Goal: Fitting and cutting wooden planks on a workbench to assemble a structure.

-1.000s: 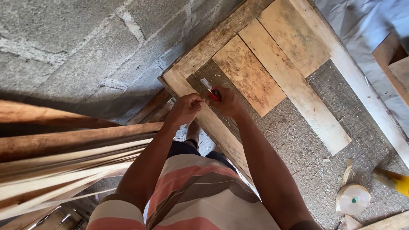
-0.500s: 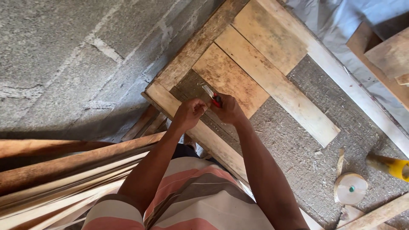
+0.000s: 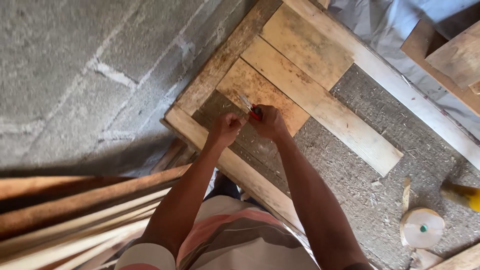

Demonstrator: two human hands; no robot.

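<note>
My right hand point(image 3: 270, 121) grips a small red-handled cutter point(image 3: 250, 106) whose light blade points up and left over a wooden frame point(image 3: 200, 127) made of rough planks. My left hand point(image 3: 225, 128) is closed into a fist right beside it, its fingers pinched near the cutter; whether it holds anything is hidden. Both hands hover over a short plank point(image 3: 265, 92) set inside the frame, next to two longer planks point(image 3: 320, 107).
A grey block wall point(image 3: 90, 75) fills the left. Long wooden slats point(image 3: 75, 220) lie at lower left. A round wooden disc point(image 3: 421, 228) and a yellow object point(image 3: 462, 195) sit on the rough floor at right. A grey sheet point(image 3: 395, 25) lies at upper right.
The view has shifted slightly, so the frame sits lower and left. My hands stay together at the cutter with little change.
</note>
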